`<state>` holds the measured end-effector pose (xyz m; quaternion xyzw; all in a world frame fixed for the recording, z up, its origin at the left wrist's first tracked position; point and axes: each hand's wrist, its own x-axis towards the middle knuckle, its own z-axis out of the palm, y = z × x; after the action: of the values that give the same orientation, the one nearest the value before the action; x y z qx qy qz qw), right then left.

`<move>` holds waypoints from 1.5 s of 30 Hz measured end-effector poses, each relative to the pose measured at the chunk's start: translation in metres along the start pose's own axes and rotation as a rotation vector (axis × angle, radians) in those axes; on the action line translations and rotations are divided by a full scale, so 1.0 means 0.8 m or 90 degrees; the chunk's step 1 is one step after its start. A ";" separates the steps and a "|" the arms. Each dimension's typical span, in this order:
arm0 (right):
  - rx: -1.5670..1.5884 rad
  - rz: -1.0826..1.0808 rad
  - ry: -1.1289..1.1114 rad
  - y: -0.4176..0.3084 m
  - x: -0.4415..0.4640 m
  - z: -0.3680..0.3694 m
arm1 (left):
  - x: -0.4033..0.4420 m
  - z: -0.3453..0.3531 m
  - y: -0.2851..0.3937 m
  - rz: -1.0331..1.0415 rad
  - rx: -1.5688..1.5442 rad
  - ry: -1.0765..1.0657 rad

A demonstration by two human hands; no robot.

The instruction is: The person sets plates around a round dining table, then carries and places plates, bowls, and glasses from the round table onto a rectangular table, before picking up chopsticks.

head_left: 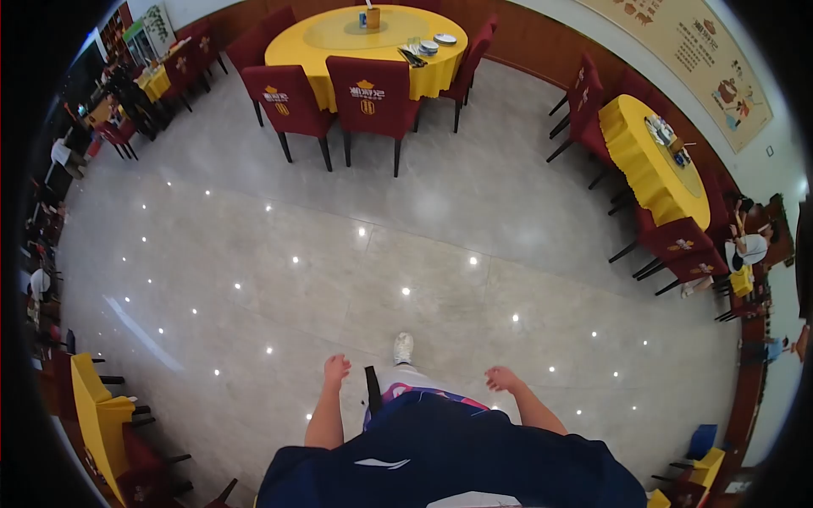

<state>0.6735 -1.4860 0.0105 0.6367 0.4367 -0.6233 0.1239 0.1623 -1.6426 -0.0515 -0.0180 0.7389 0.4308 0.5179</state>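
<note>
My left hand [337,367] hangs low in front of my body, its fingers loosely curled and a little apart, with nothing visible in it. Nearest to it is a black strap [373,391] at the waist. On the other side my right hand [501,379] is also held out over the floor, fingers half bent and apart, holding nothing. Between the hands show my dark blue shirt [457,449], patterned clothing below it, and one white shoe [404,347] on the floor.
A round table with a yellow cloth [296,57] and red chairs [373,95] stands ahead. Another yellow table [644,165] with chairs is at right. More tables [106,415] line the lower left. Several people are at the sides. Glossy grey tiles [406,254] reflect ceiling lights.
</note>
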 end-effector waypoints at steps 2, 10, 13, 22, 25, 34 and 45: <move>0.249 -0.079 0.149 -0.045 -0.013 -0.046 | 0.031 0.060 0.043 -0.032 0.037 -0.047; 0.480 0.134 0.231 0.024 0.019 -0.049 | 0.119 0.268 0.183 0.095 0.432 -0.354; -0.487 -0.205 0.167 0.109 0.060 -0.004 | 0.144 0.318 0.224 0.128 0.404 -0.359; -0.382 -0.027 0.056 -0.201 0.207 -0.149 | 0.316 0.296 0.351 0.090 0.760 -0.302; -0.491 -0.265 0.124 -0.327 0.335 -0.281 | 0.330 0.316 0.476 -0.125 0.514 -0.188; 0.166 -0.296 0.249 -0.875 0.472 -0.567 | 0.411 0.486 0.722 0.115 0.092 -0.128; 0.268 -0.050 0.016 -1.040 0.539 -0.500 | 0.602 0.635 0.948 0.273 0.204 -0.333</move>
<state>0.2881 -0.5430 0.0197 0.6386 0.3227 -0.6974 -0.0418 -0.0388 -0.6313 -0.0062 0.3294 0.6267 0.3983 0.5832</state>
